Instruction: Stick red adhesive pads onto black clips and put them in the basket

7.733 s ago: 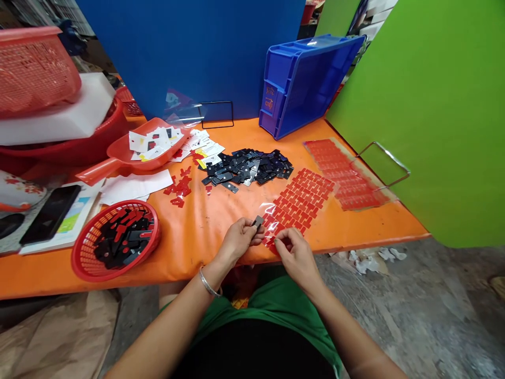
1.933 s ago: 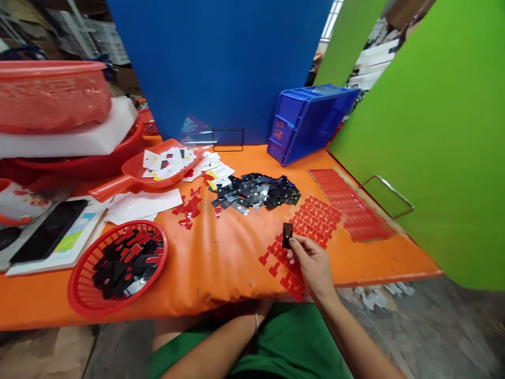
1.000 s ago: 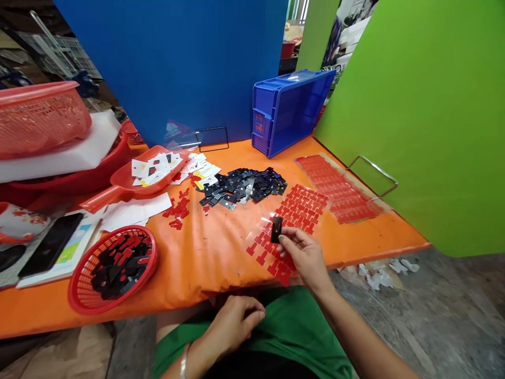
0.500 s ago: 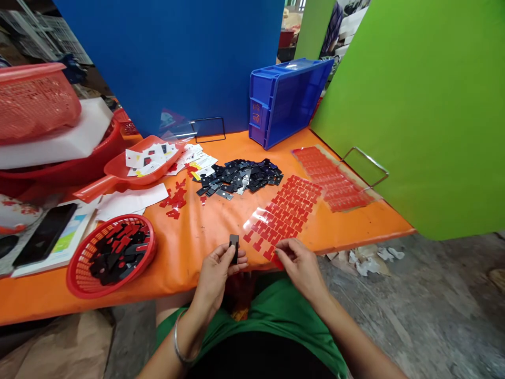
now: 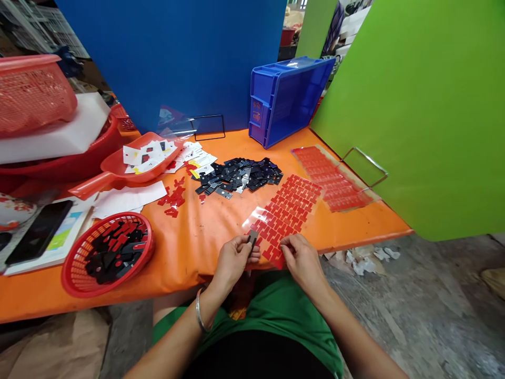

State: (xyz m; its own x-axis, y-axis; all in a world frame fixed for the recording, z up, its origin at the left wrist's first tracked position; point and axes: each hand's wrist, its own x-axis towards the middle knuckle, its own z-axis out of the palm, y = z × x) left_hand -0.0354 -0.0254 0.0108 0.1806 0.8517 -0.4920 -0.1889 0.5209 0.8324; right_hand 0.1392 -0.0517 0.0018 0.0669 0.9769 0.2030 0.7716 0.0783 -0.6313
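- In the head view, the left hand [image 5: 233, 259] had its thumb and fingers clamped on one small black piece [image 5: 252, 239], which was held tilted, just beside the near left part of the red sticker sheet [image 5: 294, 208].
- The right hand [image 5: 305, 261] was bent over the near right edge of this sheet, with thumb and forefinger close to each other. I cannot tell if they touched, or if a sticker was between them.
- As I judged it, a sticker could tear, fold or land crooked, if the fingertips pulled it unevenly or the black piece turned in the grip.
- The sheet could also slide, I think, because its near corner lay at the edge of the table [image 5: 183, 245] and no hand clearly pressed it down.
- The pile of black pieces [image 5: 241, 175] lay beyond the hands, well apart from them.
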